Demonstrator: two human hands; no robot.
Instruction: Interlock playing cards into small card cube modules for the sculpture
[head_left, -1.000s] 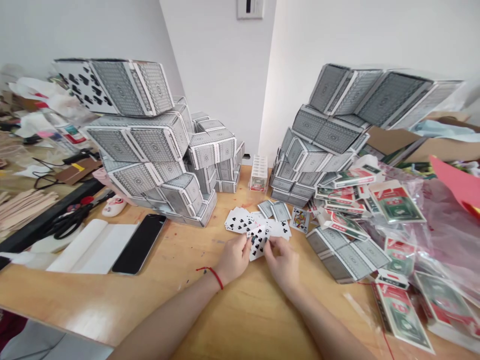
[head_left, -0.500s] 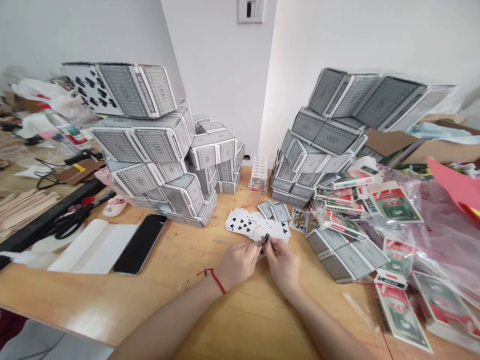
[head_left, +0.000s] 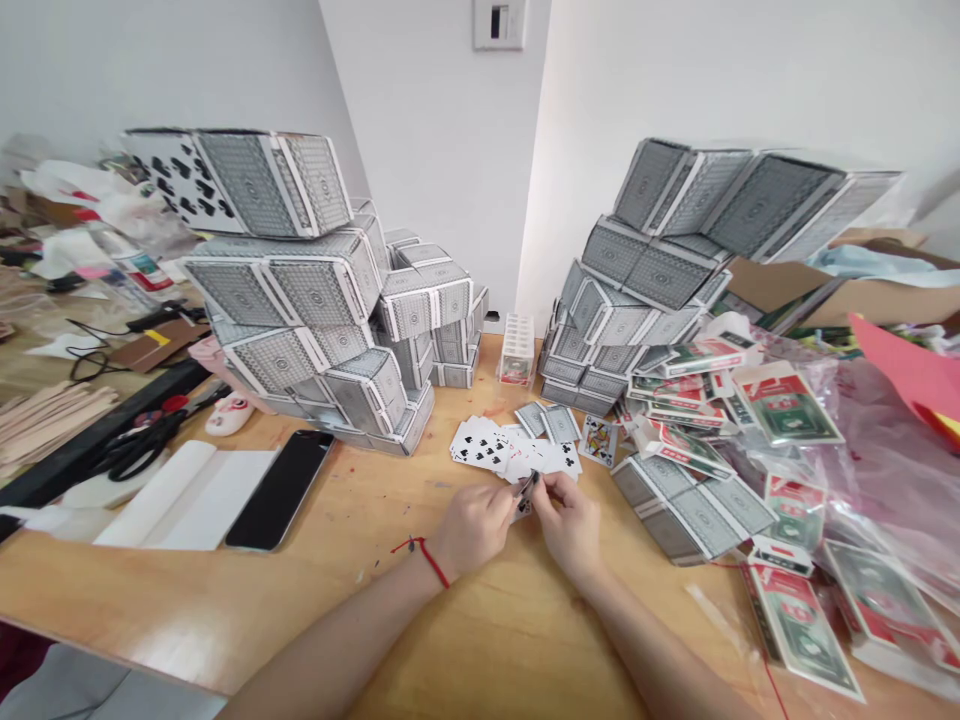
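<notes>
Close together above the wooden table, both my hands pinch one small playing card (head_left: 523,508). A black mark shows on its face, and its upper part looks bent up between the fingertips. My left hand (head_left: 474,528), with a red string at the wrist, is closed on the card's left side. My right hand (head_left: 570,528) grips it from the right with thumb and fingers; the fingers hide much of it. Just beyond lies a spread of face-up cards (head_left: 480,446). Face-down grey-backed cards (head_left: 560,424) and a queen card (head_left: 598,440) lie by it.
Tall stacks of blocks made of cards stand at left (head_left: 315,280) and right (head_left: 637,270). A smaller card block (head_left: 694,505) and several card boxes (head_left: 806,620) lie at right. At left are a phone (head_left: 280,490), white paper (head_left: 187,495) and black scissors (head_left: 139,450).
My hands stay almost in place on the card, with only slight finger movement. The view has shifted very slightly.
</notes>
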